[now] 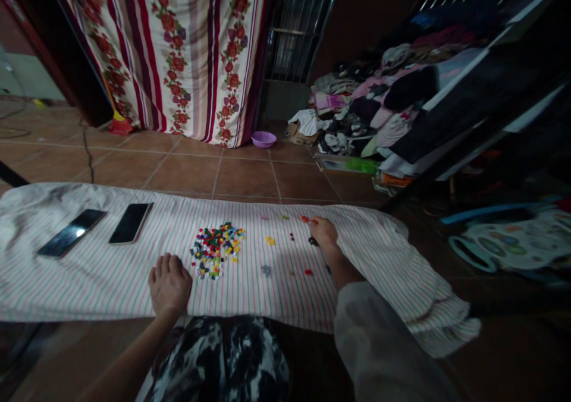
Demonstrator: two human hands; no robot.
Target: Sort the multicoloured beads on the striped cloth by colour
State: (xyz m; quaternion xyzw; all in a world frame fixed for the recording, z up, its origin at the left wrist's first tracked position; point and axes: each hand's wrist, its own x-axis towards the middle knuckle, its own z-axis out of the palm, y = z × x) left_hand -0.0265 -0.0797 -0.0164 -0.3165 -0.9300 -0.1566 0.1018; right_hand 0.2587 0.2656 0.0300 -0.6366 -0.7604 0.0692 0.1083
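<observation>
My right hand [325,233] reaches to the far right of the striped cloth, thumb and finger pinched at a small orange-red piece [304,218]. Black pieces [313,241] lie beside that hand, partly covered by it. My left hand [169,283] rests on the cloth with its fingers stretched forward, holding nothing. Just right of it spreads a mixed pile of small coloured pieces [214,247], too small to make out exactly. Between pile and right hand sit little groups: yellow pieces [270,241], grey pieces [266,270], green pieces [284,216] and red pieces [308,272].
Two phones, a dark one [72,233] and a light-edged one [131,223], lie on the left of the striped cloth [241,301]. Beyond are a floral curtain [187,57], a purple basin [263,139] and a heap of clothes [357,107] on the tiled floor.
</observation>
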